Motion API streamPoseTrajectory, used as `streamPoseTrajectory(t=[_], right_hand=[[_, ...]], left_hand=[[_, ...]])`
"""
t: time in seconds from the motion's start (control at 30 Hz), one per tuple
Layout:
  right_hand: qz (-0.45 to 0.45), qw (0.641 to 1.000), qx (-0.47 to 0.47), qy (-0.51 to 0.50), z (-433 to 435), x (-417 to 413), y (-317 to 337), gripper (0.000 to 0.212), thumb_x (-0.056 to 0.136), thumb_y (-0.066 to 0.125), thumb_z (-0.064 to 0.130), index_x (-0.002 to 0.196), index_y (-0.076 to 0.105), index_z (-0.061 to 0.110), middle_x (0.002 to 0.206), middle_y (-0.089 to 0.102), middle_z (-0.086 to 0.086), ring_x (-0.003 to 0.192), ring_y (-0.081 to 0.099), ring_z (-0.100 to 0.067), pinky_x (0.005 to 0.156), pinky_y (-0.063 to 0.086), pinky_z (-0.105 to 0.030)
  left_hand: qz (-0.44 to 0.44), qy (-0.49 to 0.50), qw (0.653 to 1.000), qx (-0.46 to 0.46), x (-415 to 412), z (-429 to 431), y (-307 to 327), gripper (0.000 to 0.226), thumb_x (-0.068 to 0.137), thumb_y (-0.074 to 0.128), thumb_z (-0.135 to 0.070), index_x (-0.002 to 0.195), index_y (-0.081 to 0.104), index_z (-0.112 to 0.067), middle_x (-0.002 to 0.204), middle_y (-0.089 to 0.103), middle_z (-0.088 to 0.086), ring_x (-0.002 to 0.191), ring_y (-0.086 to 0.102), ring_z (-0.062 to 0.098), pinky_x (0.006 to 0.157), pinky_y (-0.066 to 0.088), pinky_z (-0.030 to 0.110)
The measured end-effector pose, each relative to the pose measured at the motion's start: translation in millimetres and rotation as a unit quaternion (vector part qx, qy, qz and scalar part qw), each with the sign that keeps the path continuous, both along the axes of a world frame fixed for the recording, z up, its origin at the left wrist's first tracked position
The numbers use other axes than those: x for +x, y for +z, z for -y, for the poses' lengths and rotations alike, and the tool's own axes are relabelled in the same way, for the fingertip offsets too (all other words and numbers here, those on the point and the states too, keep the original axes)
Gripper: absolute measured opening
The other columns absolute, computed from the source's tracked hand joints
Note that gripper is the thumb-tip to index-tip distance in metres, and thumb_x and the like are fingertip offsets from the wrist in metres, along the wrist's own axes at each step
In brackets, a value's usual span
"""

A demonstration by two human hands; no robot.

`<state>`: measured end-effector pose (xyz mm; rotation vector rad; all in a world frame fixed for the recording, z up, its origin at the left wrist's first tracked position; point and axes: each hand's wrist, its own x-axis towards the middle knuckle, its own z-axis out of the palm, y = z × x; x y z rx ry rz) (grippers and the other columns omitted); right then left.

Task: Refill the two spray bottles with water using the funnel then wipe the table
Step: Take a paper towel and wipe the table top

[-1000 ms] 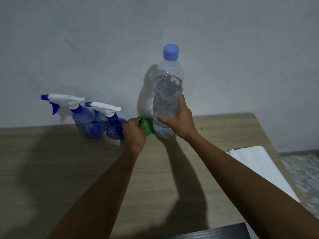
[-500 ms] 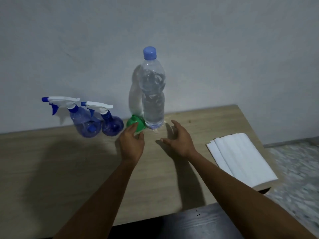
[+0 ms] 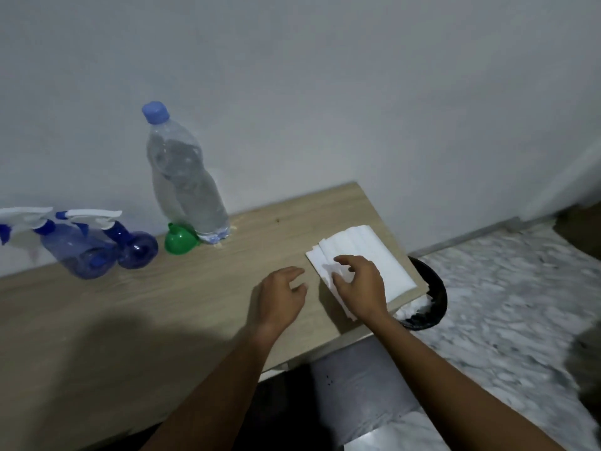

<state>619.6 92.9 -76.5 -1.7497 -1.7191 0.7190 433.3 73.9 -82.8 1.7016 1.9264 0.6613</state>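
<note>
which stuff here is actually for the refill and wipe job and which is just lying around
For the job:
two spray bottles
green funnel
water bottle
stack of white paper towels, under the right hand
wooden table

Just lying about:
black bin on the floor, with white paper in it

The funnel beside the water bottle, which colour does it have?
Green. The funnel shows clearly in the head view, the only one.
</note>
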Motion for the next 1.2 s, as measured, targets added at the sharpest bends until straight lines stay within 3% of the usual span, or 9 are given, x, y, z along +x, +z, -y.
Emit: streamPoseTrajectory(t=[0.2, 0.4, 0.6, 0.7, 0.8, 0.97, 1.07, 1.2], right_hand=[[0.088, 0.996, 0.008, 0.017, 10.2, 49.3, -12.3, 0.029, 0.087, 0.071, 0.029, 0.116, 0.072, 0.024, 0.119, 0.069, 0.001, 0.112, 0.057, -0.024, 0.095, 0.046, -0.036], [0.188, 0.980, 0.010, 0.059, 11.3, 57.2, -19.6, 0.039, 0.087, 0.072, 0.046, 0.117, 0.074, 0.021, 0.119, 0.067, 0.000, 0.107, 0.057, -0.027, 0.085, 0.050, -0.042], [0.213, 0.977, 0.009, 0.031, 9.8, 47.7, -19.6, 0.014, 0.089, 0.069, 0.023, 0.099, 0.080, 0.022, 0.112, 0.066, -0.001, 0.098, 0.057, -0.032, 0.075, 0.047, -0.038], [0.168, 0.986, -0.016, -0.001, 8.4, 45.7, -17.7, 0.015, 0.092, 0.065, 0.023, 0.101, 0.076, 0.022, 0.112, 0.067, -0.001, 0.098, 0.060, -0.029, 0.080, 0.049, -0.039], [0.045, 0.994, -0.061, -0.073, 4.9, 49.1, -7.7, 0.013, 0.095, 0.060, 0.021, 0.103, 0.069, 0.017, 0.103, 0.070, -0.002, 0.095, 0.064, -0.022, 0.076, 0.043, -0.031], [-0.120, 0.971, -0.078, -0.191, -3.8, 63.2, 2.8, 0.006, 0.096, 0.061, 0.019, 0.092, 0.062, 0.014, 0.085, 0.063, 0.008, 0.085, 0.060, -0.017, 0.075, 0.042, -0.030], [-0.164, 0.957, -0.082, -0.225, -5.2, 72.0, 3.7, 0.008, 0.096, 0.061, 0.019, 0.092, 0.062, 0.013, 0.083, 0.064, 0.005, 0.077, 0.058, -0.015, 0.068, 0.044, -0.029], [-0.177, 0.951, -0.060, -0.246, -8.3, 87.7, 5.2, 0.006, 0.096, 0.062, 0.018, 0.090, 0.063, 0.016, 0.081, 0.065, 0.004, 0.074, 0.060, -0.015, 0.065, 0.045, -0.029]], left_hand=[[-0.055, -0.061, 0.997, -0.005, 52.0, -1.1, -16.3, 0.043, 0.083, 0.066, -0.040, 0.126, 0.066, -0.031, 0.130, 0.065, -0.013, 0.123, 0.056, 0.010, 0.102, 0.049, 0.032], [-0.092, -0.061, 0.994, -0.002, 65.4, 1.7, -24.3, 0.048, 0.084, 0.069, -0.039, 0.130, 0.064, -0.027, 0.138, 0.059, -0.007, 0.131, 0.048, 0.014, 0.108, 0.044, 0.034], [-0.076, -0.067, 0.995, -0.027, 61.3, 6.5, -24.4, 0.054, 0.083, 0.073, -0.036, 0.135, 0.058, -0.031, 0.146, 0.050, -0.008, 0.137, 0.041, 0.012, 0.111, 0.040, 0.033], [-0.061, -0.064, 0.995, -0.037, 57.7, 7.7, -25.1, 0.062, 0.084, 0.073, -0.037, 0.141, 0.051, -0.030, 0.152, 0.044, -0.005, 0.141, 0.039, 0.014, 0.113, 0.038, 0.034], [-0.058, -0.068, 0.995, -0.041, 56.0, 9.8, -24.3, 0.065, 0.085, 0.072, -0.039, 0.144, 0.048, -0.028, 0.154, 0.041, -0.005, 0.143, 0.036, 0.013, 0.114, 0.036, 0.033], [-0.083, -0.093, 0.991, -0.040, 62.3, 10.0, -20.0, 0.061, 0.087, 0.064, -0.038, 0.144, 0.047, -0.026, 0.152, 0.042, -0.004, 0.142, 0.033, 0.018, 0.111, 0.038, 0.036], [-0.083, -0.104, 0.990, -0.044, 68.3, 9.9, -14.2, 0.061, 0.086, 0.059, -0.034, 0.145, 0.044, -0.028, 0.154, 0.037, -0.004, 0.139, 0.034, 0.021, 0.110, 0.039, 0.039], [-0.080, -0.102, 0.988, -0.086, 83.5, 11.2, -3.3, 0.065, 0.088, 0.055, -0.047, 0.149, 0.037, -0.034, 0.164, 0.018, -0.005, 0.149, 0.019, 0.021, 0.118, 0.029, 0.045]])
